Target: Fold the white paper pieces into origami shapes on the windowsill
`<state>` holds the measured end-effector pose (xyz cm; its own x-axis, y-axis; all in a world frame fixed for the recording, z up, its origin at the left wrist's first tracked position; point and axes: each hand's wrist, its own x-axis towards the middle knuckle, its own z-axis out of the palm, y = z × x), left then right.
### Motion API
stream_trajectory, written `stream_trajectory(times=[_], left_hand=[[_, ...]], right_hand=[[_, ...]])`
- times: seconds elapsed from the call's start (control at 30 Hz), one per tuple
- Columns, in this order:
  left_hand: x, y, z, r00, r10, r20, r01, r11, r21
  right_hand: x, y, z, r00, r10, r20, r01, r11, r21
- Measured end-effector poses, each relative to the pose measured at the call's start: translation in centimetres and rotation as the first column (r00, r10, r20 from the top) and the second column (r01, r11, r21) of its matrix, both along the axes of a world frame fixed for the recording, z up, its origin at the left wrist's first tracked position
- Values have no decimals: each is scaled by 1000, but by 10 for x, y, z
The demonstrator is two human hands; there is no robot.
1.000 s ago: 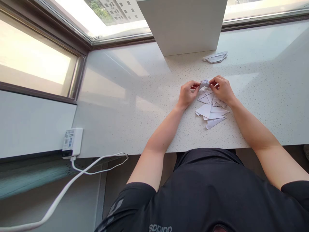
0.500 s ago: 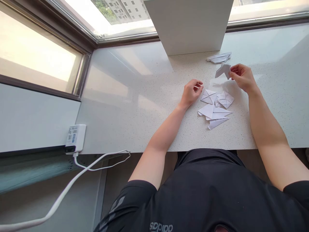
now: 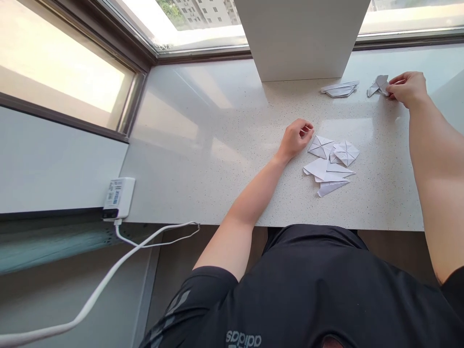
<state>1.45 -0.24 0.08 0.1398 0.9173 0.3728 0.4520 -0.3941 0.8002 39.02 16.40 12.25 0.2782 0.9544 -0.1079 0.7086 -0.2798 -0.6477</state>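
On the speckled counter (image 3: 217,159), the right hand (image 3: 408,88) has carried its pinched folded paper (image 3: 378,85) farther right; the left hand (image 3: 297,137) stays half-curled, empty.

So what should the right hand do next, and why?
Probably let go of the folded paper piece: the right hand pinches it down at the counter, right of the stack of folded pieces, while the left hand rests by the creased sheets.

On the counter (image 3: 217,145), loose paper pieces (image 3: 331,164) lie right of the left hand (image 3: 297,137), before the folded stack (image 3: 340,89).
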Motion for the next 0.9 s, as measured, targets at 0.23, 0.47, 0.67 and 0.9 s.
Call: stream_trajectory(times=[0.23, 0.47, 0.67, 0.9], left_hand=[[2, -1, 0, 999, -8, -31, 9, 1000, 5], [2, -2, 3, 999, -17, -27, 17, 1000, -2], [2, -2, 4, 1000, -10, -16, 10, 1000, -12], [1, -2, 2, 1000, -16, -4, 16, 1000, -3]], right_hand=[[-18, 9, 8, 971, 1, 240, -5, 1000, 16], [-21, 25, -5, 939, -11, 345, -1, 999, 33], [-14, 37, -17, 937, -77, 340, 74, 997, 21], [4, 40, -51, 964, -267, 1, 256, 923, 286]])
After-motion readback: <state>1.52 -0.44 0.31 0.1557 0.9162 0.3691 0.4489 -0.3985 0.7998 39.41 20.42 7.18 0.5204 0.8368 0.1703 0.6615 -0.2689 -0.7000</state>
